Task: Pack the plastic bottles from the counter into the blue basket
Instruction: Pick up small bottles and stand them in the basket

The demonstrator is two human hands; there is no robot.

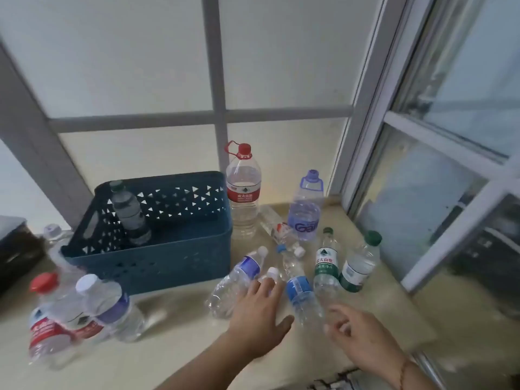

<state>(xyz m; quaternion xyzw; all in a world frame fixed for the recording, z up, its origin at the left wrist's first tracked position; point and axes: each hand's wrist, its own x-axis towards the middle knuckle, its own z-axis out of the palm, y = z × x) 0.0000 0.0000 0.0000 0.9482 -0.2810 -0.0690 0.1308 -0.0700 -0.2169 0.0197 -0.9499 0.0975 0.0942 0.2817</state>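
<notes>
Left hand [260, 313]: fingers spread and nearly straight, laid over the lying bottles, nothing gripped. Right hand [363, 337]: fingers loosely curled, nothing held, hovering just beside the blue-labelled bottle [302, 296] lying on the table [183, 347]. A second clear bottle [236, 280], blue label and white cap, is seen lying under the left fingertips. Two green-labelled bottles [326, 266] [360, 263] are stood upright to the right. Behind them a lilac jug bottle [305, 209], a tall red-capped bottle [242, 192] and a small lying bottle [278, 229] are placed. The blue basket [157, 266], perforated with triangles, is set at the table's back left; one dark-capped bottle [129, 212] is leaned inside it. Near left, three more bottles [76, 313] are grouped. Frosted window panes [140, 52] are set behind.
</notes>
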